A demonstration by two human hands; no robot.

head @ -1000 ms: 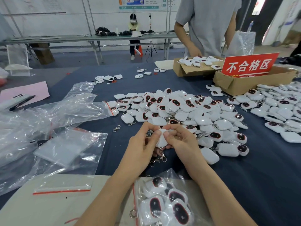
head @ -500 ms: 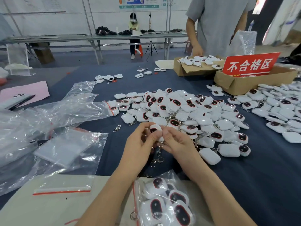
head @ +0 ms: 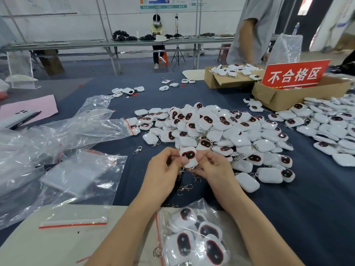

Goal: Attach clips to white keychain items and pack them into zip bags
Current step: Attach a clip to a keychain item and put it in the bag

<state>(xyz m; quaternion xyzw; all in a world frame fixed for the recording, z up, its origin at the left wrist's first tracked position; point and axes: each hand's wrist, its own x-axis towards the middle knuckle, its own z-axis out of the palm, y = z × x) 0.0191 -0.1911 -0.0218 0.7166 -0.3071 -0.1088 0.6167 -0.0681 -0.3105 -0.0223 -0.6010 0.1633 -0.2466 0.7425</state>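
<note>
Over dark cloth tabletop point(head: 288, 217), pinching glossy rounded white keychain item point(head: 189, 157) between curled fingers point(head: 204, 156) of left hand point(head: 163, 173) and right hand point(head: 215, 169), near crinkly zip bag point(head: 194, 240).

Dark blue counter point(head: 307, 208), red sign with white characters point(head: 295, 74) standing in open cardboard box point(head: 284, 97) far right, second cardboard box point(head: 212, 81) just left, pink sheet point(head: 38, 104) far left, phone point(head: 16, 117) and black pen point(head: 27, 119) at its edge, person in grey shirt point(head: 257, 25) behind boxes, tripod point(head: 177, 52) beyond.

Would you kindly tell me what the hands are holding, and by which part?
Both hands pinch one white keychain item: the left hand at its left edge, the right hand at its right edge.
</note>
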